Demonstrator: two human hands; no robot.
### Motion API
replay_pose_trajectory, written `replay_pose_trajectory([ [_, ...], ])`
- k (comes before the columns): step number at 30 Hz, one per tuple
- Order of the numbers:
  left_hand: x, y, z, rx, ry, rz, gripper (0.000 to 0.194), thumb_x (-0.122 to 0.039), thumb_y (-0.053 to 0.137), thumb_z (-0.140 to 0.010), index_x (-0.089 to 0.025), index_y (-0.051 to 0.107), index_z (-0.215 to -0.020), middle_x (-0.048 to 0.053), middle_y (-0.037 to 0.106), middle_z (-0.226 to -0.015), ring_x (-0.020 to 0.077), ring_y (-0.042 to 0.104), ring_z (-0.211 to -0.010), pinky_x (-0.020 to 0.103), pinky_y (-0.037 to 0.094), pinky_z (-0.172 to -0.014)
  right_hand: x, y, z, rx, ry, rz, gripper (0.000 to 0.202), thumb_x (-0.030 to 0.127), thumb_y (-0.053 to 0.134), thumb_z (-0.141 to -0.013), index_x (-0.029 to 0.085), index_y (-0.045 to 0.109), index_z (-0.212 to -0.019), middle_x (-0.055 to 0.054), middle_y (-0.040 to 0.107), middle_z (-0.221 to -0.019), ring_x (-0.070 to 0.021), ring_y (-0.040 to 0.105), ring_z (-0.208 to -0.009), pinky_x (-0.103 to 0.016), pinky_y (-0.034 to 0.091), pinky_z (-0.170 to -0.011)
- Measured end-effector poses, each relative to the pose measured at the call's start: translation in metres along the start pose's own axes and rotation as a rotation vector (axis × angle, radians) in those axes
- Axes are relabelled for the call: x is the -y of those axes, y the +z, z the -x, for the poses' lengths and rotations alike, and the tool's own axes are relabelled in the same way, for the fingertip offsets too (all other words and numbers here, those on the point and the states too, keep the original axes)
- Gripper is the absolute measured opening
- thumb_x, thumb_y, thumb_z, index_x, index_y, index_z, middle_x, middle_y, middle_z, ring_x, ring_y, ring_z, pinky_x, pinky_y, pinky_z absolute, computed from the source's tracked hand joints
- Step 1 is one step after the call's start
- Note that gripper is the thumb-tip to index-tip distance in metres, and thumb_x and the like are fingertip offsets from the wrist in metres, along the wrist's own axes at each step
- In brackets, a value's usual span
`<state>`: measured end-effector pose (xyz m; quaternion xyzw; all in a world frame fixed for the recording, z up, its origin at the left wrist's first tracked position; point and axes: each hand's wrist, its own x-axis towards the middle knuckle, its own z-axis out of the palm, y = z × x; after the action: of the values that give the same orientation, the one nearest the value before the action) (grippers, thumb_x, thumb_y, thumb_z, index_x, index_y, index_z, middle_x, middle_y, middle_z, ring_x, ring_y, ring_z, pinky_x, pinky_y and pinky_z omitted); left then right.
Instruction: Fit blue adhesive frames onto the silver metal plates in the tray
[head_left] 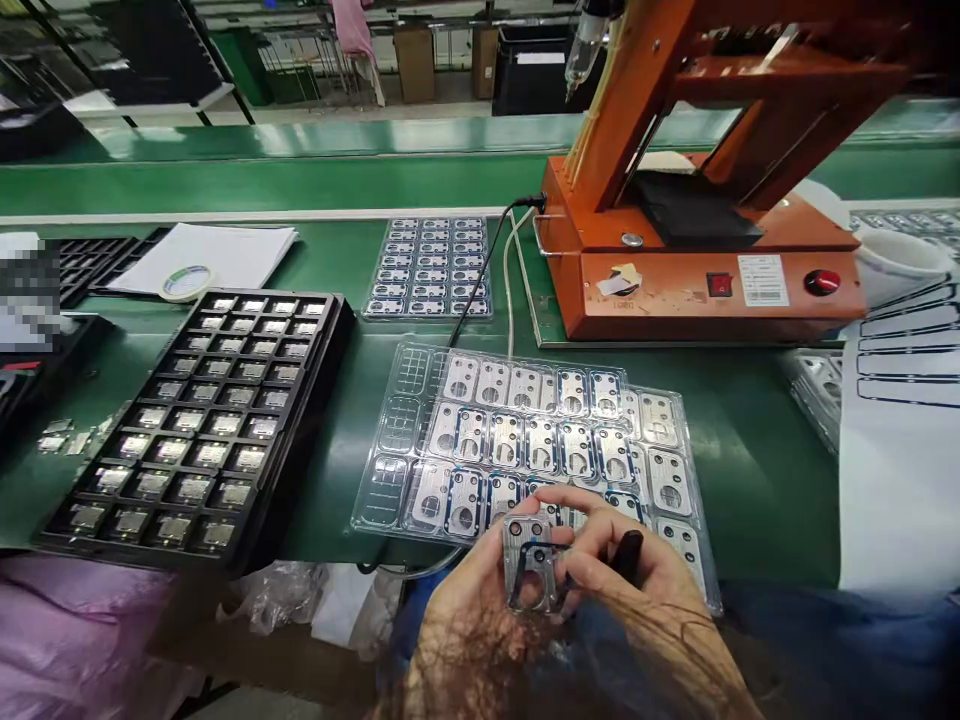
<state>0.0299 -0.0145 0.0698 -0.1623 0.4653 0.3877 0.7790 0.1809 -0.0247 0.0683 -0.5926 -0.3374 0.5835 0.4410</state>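
My left hand (469, 605) is closed around a small silver metal plate (534, 590) with round holes, held near the table's front edge. A thin dark adhesive frame (541, 547) lies partly across that plate. My right hand (652, 580) pinches at the plate's right side, with a black-handled tool (628, 553) sticking up between its fingers; the tool's tip is hidden. Just beyond both hands, a clear plastic tray (379, 490) holds rows of similar plates, several with dark frames around their edges. It overlaps another clear tray (701, 500) on the right.
A black compartment tray (292, 440) of small metal parts stands left. Behind lies another filled clear tray (427, 268). An orange machine (637, 295) with cables stands back right. White sheets with dark frames (900, 460) hang at the right. A tape roll (186, 283) rests on paper.
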Motion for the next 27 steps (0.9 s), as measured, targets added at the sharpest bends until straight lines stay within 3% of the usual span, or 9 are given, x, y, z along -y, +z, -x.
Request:
replay_pose_trajectory([
  [3,0.001,0.002,0.007,0.120,0.004,0.106,0.030,-0.020,0.061,-0.107,-0.017,0.091,-0.101,0.015,0.090,-0.094,0.0214,0.085,-0.078,0.032,0.072,-0.073,0.000,0.000,0.001,-0.005,0.021,0.018,0.047,0.069,0.092,-0.071,0.027,0.075,-0.061,-0.012,0.078,-0.141,-0.0330,0.078,-0.112,-0.048,0.062,-0.109],
  [5,0.002,0.007,0.015,0.134,0.040,0.100,0.039,-0.018,0.053,-0.111,-0.018,0.091,-0.101,0.015,0.090,-0.093,0.0204,0.086,-0.080,0.030,0.071,-0.075,-0.002,0.001,0.001,-0.008,0.023,-0.002,0.044,0.067,0.093,-0.071,0.028,0.076,-0.063,-0.012,0.076,-0.146,-0.0364,0.076,-0.121,-0.051,0.060,-0.112],
  [10,0.001,0.014,0.023,0.150,0.066,0.072,0.044,-0.014,0.048,-0.111,-0.017,0.091,-0.102,0.016,0.090,-0.092,0.0196,0.087,-0.082,0.026,0.070,-0.075,-0.006,0.005,0.001,-0.028,0.041,-0.072,0.045,0.067,0.095,-0.067,0.027,0.074,-0.061,-0.011,0.073,-0.151,-0.0414,0.069,-0.140,-0.050,0.062,-0.108],
  [20,0.001,0.015,0.021,0.211,0.026,0.147,0.052,-0.015,0.041,-0.114,-0.014,0.091,-0.098,0.012,0.090,-0.087,0.0160,0.086,-0.079,0.025,0.070,-0.076,-0.023,-0.005,-0.006,0.017,-0.007,0.013,0.046,0.068,0.088,-0.077,0.026,0.073,-0.064,-0.010,0.075,-0.150,-0.0320,0.080,-0.111,-0.048,0.062,-0.105],
  [23,0.005,0.008,0.017,0.221,0.036,0.158,0.051,-0.016,0.042,-0.114,-0.017,0.091,-0.102,0.012,0.090,-0.089,0.0168,0.086,-0.080,0.027,0.070,-0.078,-0.027,-0.008,-0.007,0.030,-0.015,0.034,0.046,0.069,0.087,-0.078,0.026,0.074,-0.065,-0.010,0.075,-0.149,-0.0306,0.080,-0.108,-0.048,0.061,-0.106],
  [27,0.010,-0.008,0.002,0.274,0.040,0.175,0.033,-0.015,0.058,-0.108,-0.015,0.091,-0.106,0.013,0.091,-0.099,0.0189,0.086,-0.085,0.028,0.071,-0.080,-0.028,-0.008,-0.007,0.034,-0.033,0.033,0.045,0.068,0.087,-0.079,0.027,0.074,-0.066,-0.009,0.078,-0.143,-0.0327,0.076,-0.126,-0.044,0.062,-0.105],
])
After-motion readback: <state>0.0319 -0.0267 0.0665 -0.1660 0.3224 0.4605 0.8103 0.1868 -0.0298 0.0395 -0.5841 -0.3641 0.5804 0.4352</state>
